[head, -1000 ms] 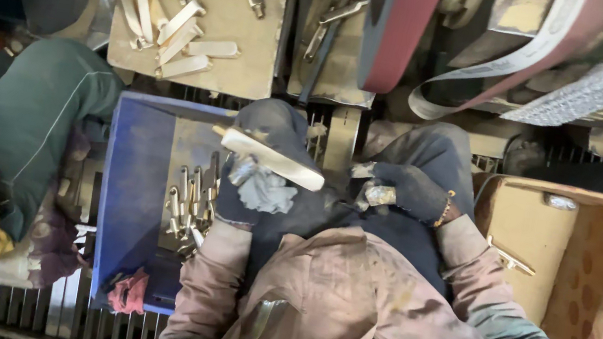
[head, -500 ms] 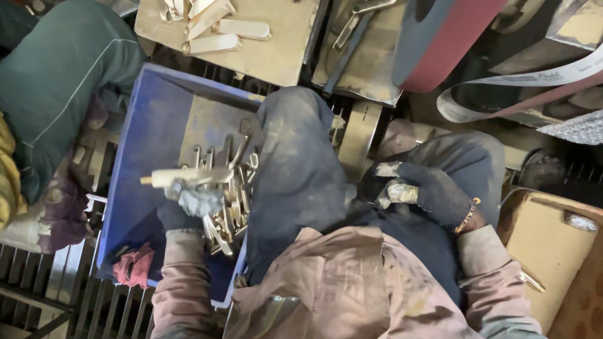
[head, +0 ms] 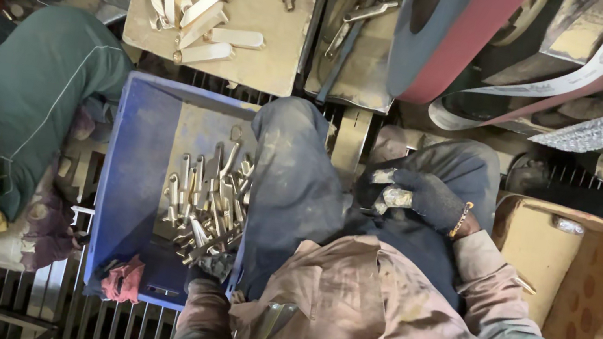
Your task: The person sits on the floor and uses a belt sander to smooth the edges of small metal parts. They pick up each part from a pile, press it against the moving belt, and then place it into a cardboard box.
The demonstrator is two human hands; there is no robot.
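The gloved left hand [head: 212, 264] reached down into the blue plastic crate [head: 129, 192] at the near end of a heap of brass-coloured metal parts [head: 204, 207], its fingers curled closed among the nearest pieces, though which piece it gripped could not be told. A red rag [head: 123, 281] lay in the crate's near corner. The gloved right hand [head: 416, 199] rested on the person's knee, closed around a small pale metal piece [head: 394, 198]. An open cardboard box [head: 579, 283] stood to the right. Farther off, more brass parts [head: 196, 18] lay on a worn board [head: 253, 67], beside a red sanding belt [head: 447, 48].
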